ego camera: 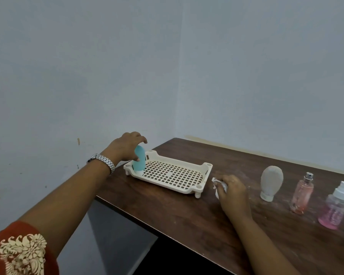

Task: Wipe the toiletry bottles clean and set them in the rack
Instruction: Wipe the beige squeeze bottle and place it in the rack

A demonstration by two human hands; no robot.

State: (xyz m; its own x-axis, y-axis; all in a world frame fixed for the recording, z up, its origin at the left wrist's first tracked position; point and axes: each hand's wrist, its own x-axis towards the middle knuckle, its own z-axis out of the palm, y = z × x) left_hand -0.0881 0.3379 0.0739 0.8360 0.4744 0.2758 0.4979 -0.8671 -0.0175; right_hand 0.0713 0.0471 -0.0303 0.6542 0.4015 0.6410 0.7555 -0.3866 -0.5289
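The blue bottle (139, 160) stands cap-down at the nine o'clock end of the cream rack (195, 190), its white cap on the perforated floor just inside the rim. Your left grip (125, 144) is curled over the bottle's rounded upper end, clamped on it from above.

It looks like a soft squeeze tube: light, a little springy, and smooth enough to slide once wiped. Balanced on a narrow cap over a floor full of holes, it will probably tip easily. Hold it high on the body with light pressure, and check that it stands square before you let go.

Your right grip (233, 190) rests on the bench (167, 215) at about three o'clock from the rack, closed round a crumpled white cloth (218, 183).

Further toward three o'clock, well apart from the rack, a grey, dusty-looking tube (271, 179) stands on its cap. It is likely as soft and top-heavy as the blue one, so take it round the wide middle.

Beyond it stand a slim pink spray bottle (303, 192) and a stouter pink sprayer (335, 209). Both are clear and look rigid, and they are possibly heavier with liquid. Grasp them by the body, not the nozzle.

Another bottle is cut off by the frame edge.
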